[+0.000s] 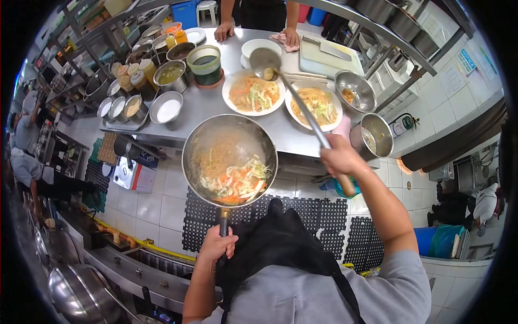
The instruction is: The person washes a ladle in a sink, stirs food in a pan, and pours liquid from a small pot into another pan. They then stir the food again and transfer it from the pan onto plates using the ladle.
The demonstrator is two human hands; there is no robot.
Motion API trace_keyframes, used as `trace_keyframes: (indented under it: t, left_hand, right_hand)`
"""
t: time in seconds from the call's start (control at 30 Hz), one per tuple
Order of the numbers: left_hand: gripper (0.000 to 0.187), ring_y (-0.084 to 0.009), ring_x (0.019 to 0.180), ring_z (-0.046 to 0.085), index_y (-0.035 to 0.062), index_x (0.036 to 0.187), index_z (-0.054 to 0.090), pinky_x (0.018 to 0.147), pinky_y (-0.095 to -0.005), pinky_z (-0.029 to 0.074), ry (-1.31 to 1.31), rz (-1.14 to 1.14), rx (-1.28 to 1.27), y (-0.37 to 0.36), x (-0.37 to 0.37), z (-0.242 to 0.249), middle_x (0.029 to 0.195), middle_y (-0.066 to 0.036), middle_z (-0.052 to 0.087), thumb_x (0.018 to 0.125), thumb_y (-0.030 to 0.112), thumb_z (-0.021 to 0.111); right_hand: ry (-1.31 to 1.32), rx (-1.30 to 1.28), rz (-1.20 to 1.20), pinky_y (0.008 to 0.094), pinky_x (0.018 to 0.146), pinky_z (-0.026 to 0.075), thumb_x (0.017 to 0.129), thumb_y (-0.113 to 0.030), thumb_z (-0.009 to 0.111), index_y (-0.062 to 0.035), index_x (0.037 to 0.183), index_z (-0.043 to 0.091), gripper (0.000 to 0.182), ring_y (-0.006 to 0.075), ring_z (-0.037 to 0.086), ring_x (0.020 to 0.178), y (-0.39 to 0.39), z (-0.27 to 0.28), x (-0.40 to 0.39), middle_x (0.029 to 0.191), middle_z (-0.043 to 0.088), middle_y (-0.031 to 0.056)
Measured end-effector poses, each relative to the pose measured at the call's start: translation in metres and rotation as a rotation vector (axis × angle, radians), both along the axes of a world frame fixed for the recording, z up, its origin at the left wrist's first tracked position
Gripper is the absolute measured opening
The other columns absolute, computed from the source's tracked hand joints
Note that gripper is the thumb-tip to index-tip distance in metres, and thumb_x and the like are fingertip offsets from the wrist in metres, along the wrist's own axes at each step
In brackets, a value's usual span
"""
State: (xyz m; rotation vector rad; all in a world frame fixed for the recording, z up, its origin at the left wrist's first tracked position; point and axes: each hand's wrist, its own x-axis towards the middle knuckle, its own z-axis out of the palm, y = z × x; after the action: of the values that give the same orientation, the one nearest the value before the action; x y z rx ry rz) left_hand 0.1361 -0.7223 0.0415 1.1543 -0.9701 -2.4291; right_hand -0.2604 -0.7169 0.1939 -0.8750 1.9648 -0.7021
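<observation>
My left hand (217,243) is wrapped round the black handle of a frying pan (190,162), held in front of the steel table. Noodles (216,156) lie in the pan beside a heap of cut vegetables (237,182), with steam over them. In my right hand (341,156) is the wooden grip of a long metal ladle (310,116). The ladle's bowl hangs above a white plate (226,101) of noodles and vegetables, with a little food at its edge. Right of it, a second white plate (339,116) carries a similar portion.
On the steel table (202,105) stand sauce bottles (143,83), bowls of white seasoning (167,108), a green-rimmed container (205,65) and a knife (326,47) on a cutting board (340,63). Steel bowls (372,135) sit at the right. A person's hand (224,31) rests across the table.
</observation>
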Motion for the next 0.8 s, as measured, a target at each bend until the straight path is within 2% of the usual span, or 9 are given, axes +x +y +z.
trace_keyframes:
  t: [0.1,0.17,0.37,0.4,0.43,0.5,0.57,0.63,0.8]
  left_hand:
    - [0.022,-0.0155,0.038,0.048,0.0056,0.08,0.045,0.035,-0.0314,0.04,-0.023,0.044,0.019,0.002,-0.006,0.003,0.051,-0.005,0.047,0.083,-0.006,0.064]
    - [0.023,-0.0158,0.037,0.047,0.0066,0.078,0.046,0.035,-0.0318,0.04,-0.025,0.026,0.013,0.002,-0.008,0.007,0.05,-0.004,0.046,0.083,-0.005,0.065]
    - [0.025,-0.0157,0.036,0.046,0.0086,0.075,0.046,0.034,-0.0308,0.039,-0.069,0.085,0.003,0.001,-0.019,0.011,0.05,-0.003,0.045,0.084,-0.005,0.064]
    - [0.024,-0.0158,0.036,0.046,0.008,0.076,0.046,0.034,-0.0311,0.039,-0.053,0.085,-0.011,0.0,-0.019,0.007,0.05,-0.003,0.045,0.084,-0.005,0.064]
    - [0.024,-0.0158,0.036,0.046,0.008,0.076,0.046,0.034,-0.0311,0.039,-0.054,0.097,-0.009,-0.002,-0.019,0.005,0.05,-0.003,0.045,0.084,-0.005,0.064]
    - [0.023,-0.0159,0.036,0.046,0.0068,0.076,0.046,0.034,-0.0318,0.039,-0.041,0.082,-0.019,-0.006,-0.021,0.003,0.05,-0.004,0.045,0.083,-0.006,0.064]
    - [0.022,-0.0161,0.036,0.047,0.0058,0.079,0.045,0.034,-0.032,0.039,-0.034,0.074,-0.028,-0.012,-0.022,-0.001,0.051,-0.006,0.047,0.083,-0.006,0.064]
    - [0.022,-0.0159,0.037,0.048,0.0062,0.082,0.045,0.035,-0.0313,0.04,-0.02,0.046,-0.029,-0.018,-0.017,-0.006,0.052,-0.006,0.048,0.083,-0.006,0.064]
    - [0.023,-0.0138,0.038,0.049,0.0068,0.081,0.044,0.036,-0.0304,0.041,0.019,-0.015,-0.055,-0.031,-0.008,-0.006,0.052,-0.004,0.049,0.086,-0.004,0.064]
  right_hand:
    - [0.714,-0.277,0.279,0.0471,0.069,0.056,0.081,-0.007,0.054,0.0064,0.106,0.057,0.029,0.0389,0.068,0.071,-0.028,-0.088,-0.038,0.079,0.066,0.0283]
    - [0.736,-0.104,0.246,0.0505,0.081,0.053,0.079,-0.007,0.055,0.0066,0.106,0.056,0.03,0.0446,0.066,0.084,-0.032,-0.071,-0.021,0.085,0.065,0.0317]
    - [0.748,-0.115,0.233,0.0563,0.075,0.051,0.08,-0.009,0.055,0.0077,0.1,0.052,0.026,0.0478,0.064,0.08,-0.006,-0.088,-0.023,0.08,0.065,0.0303]
    - [0.776,-0.19,0.214,0.0513,0.061,0.053,0.081,-0.008,0.056,0.0054,0.097,0.051,0.021,0.0398,0.066,0.066,0.002,-0.095,-0.027,0.071,0.065,0.0232]
    - [0.774,-0.193,0.226,0.0513,0.061,0.053,0.081,-0.008,0.056,0.0054,0.097,0.051,0.021,0.0398,0.066,0.066,0.011,-0.081,-0.024,0.071,0.065,0.0232]
    - [-0.087,-0.041,0.008,0.0392,0.043,0.047,0.081,-0.006,0.058,0.0008,0.093,0.051,0.016,0.0244,0.059,0.047,0.034,-0.028,-0.013,0.06,0.057,0.011]
    - [-0.535,-0.071,-0.085,0.029,0.034,0.037,0.081,-0.004,0.057,-0.0031,0.092,0.051,0.013,0.0125,0.047,0.038,0.068,-0.01,-0.013,0.056,0.048,0.0024]
    - [-0.498,-0.03,-0.019,0.0296,0.033,0.036,0.078,-0.002,0.056,-0.0034,0.091,0.052,0.013,0.0131,0.045,0.035,0.097,-0.006,-0.011,0.056,0.05,0.0035]
    - [0.09,0.085,0.124,0.0307,0.045,0.04,0.076,-0.003,0.058,-0.0004,0.086,0.053,0.012,0.0157,0.048,0.047,0.134,0.001,0.024,0.058,0.052,0.0064]
